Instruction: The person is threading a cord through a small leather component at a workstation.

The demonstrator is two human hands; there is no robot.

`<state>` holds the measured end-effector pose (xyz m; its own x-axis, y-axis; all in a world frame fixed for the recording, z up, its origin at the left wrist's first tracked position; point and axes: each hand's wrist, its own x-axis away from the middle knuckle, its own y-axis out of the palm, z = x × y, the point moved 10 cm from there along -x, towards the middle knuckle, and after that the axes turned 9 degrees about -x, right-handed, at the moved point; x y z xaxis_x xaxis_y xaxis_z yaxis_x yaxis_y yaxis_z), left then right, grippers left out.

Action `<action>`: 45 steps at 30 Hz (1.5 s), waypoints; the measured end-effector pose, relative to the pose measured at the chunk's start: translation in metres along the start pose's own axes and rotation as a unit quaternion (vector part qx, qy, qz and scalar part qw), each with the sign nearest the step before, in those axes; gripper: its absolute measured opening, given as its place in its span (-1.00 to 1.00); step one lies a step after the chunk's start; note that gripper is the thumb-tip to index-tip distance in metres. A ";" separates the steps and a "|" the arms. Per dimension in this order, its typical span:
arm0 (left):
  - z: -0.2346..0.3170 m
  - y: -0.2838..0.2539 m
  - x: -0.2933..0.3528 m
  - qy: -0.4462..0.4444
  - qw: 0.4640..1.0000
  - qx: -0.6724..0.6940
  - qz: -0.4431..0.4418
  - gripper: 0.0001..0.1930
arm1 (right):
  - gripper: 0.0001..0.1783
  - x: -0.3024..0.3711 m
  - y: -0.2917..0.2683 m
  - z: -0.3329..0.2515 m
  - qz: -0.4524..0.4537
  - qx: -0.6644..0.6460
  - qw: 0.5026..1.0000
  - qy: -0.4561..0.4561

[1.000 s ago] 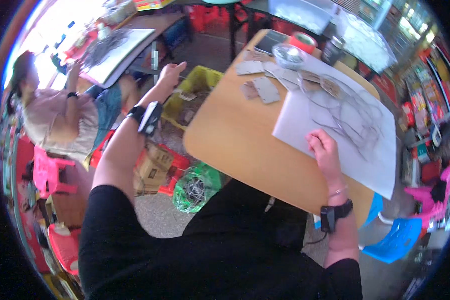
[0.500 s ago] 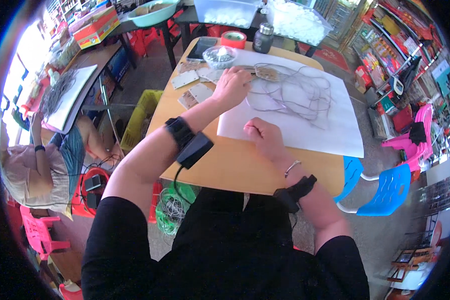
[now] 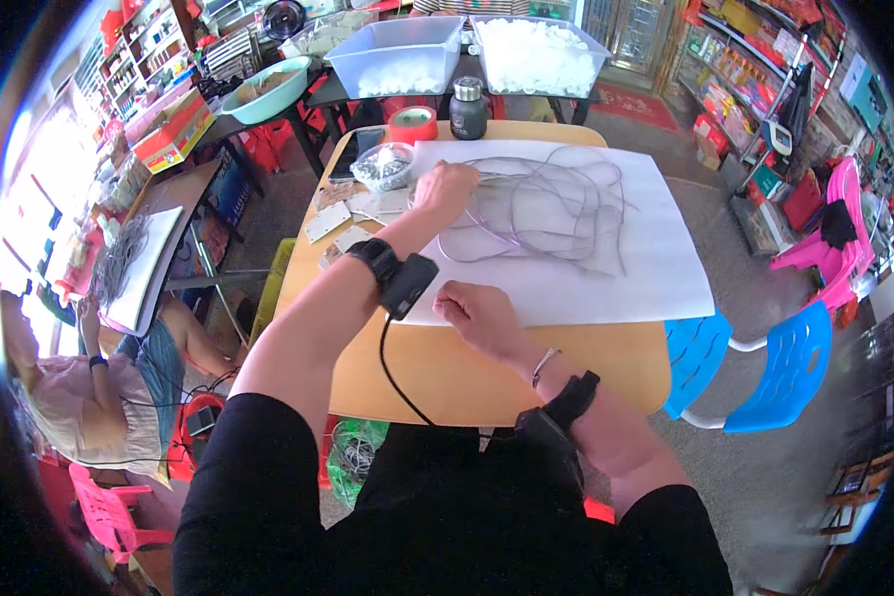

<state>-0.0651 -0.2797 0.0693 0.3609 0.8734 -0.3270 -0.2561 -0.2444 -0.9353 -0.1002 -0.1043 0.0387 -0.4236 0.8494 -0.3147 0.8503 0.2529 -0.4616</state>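
My left hand (image 3: 445, 194) is curled closed at the left end of a loose spread of thin grey cords (image 3: 570, 204). Its fingertips are hidden, so what it grips does not show. Pale square plates (image 3: 328, 222) lie to the left of it, beside a clear plastic bowl (image 3: 383, 168) of small silvery pieces. My right hand (image 3: 479, 316) rests closed near the front edge of a white sheet (image 3: 656, 273), apart from the cords. Whether it holds anything cannot be seen. Both wrists wear dark straps with small boxes.
The sheet lies on a wooden table (image 3: 606, 363). A red tape roll (image 3: 413, 125), a dark bottle (image 3: 469, 109) and a phone (image 3: 346, 157) stand or lie at its far side. Plastic bins (image 3: 397, 62) are behind. Blue chairs (image 3: 780, 372) flank the right; another person (image 3: 79, 397) sits left.
The view has shifted, showing more of the far side. A brownish square plate seen right of my left hand among the cords is no longer visible. Both hands remain closed.
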 end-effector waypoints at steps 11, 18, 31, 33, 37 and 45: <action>0.042 -0.084 0.143 0.138 0.967 0.161 0.142 -0.74 | -0.73 0.002 -0.037 0.033 0.108 -0.564 0.790 0.213; -0.016 -0.047 0.146 -0.112 0.858 0.485 0.126 -0.71 | -0.79 -0.003 -0.053 0.041 0.124 -0.425 0.884 0.151; 0.000 -0.004 0.143 -0.187 0.700 0.689 -0.021 -0.86 | -0.67 -0.009 -0.070 0.023 0.119 -0.183 0.971 0.097; 0.006 -0.001 0.144 -0.151 0.730 0.662 -0.073 -0.84 | -0.67 -0.010 -0.064 0.016 0.109 -0.225 0.965 0.081; 0.028 0.003 0.155 -0.084 0.790 0.575 -0.198 -0.79 | -0.60 -0.011 -0.051 0.013 0.061 -0.323 0.939 0.101; 0.041 0.005 0.162 -0.052 0.834 0.499 -0.230 -0.79 | -0.62 -0.005 -0.031 0.020 -0.002 -0.409 0.894 0.184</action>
<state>-0.0444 -0.1226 0.0175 0.5596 0.8230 0.0971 -0.7503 0.5529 -0.3624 -0.1308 -0.1255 0.0382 -0.4239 0.9043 0.0496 0.8569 0.3827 0.3454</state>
